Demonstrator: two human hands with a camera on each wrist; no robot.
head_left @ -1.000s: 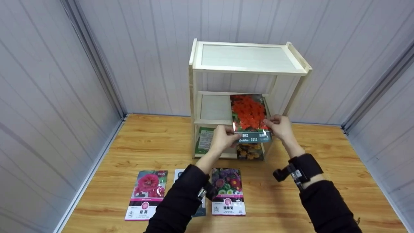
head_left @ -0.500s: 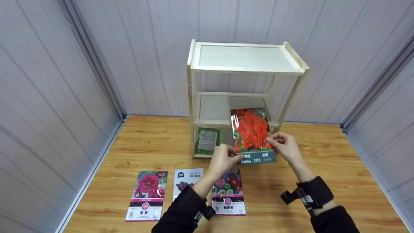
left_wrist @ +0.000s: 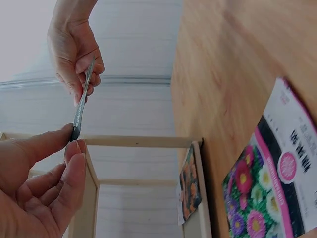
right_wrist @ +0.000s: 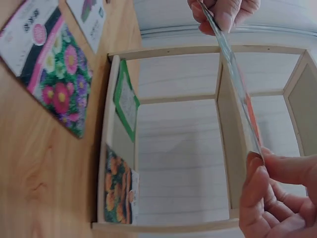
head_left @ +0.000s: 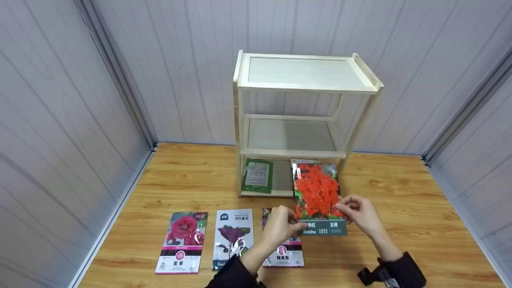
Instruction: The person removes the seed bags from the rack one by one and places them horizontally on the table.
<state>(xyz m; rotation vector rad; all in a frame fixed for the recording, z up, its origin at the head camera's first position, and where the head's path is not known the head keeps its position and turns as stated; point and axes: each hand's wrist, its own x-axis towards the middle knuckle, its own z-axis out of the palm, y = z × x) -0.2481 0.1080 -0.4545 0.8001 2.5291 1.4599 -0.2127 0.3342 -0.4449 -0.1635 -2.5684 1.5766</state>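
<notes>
The left hand (head_left: 281, 225) and right hand (head_left: 361, 215) pinch the red-flower packet (head_left: 318, 190) before the rack (head_left: 302, 74). Wrist views show the orange-flower packet (right_wrist: 117, 191) it mostly hides from the head camera.

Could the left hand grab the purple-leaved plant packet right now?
Probably not without letting go first: the left hand pinches the red-flower packet. Otherwise, the purple-leaved plant packet looks reachable, lying nearby with nothing visible on top.

Glossy, plastic-looking red-flowered packet (head_left: 318, 190); smooth wooden rack (head_left: 304, 73); wood-grain tabletop (head_left: 400, 184).
</notes>
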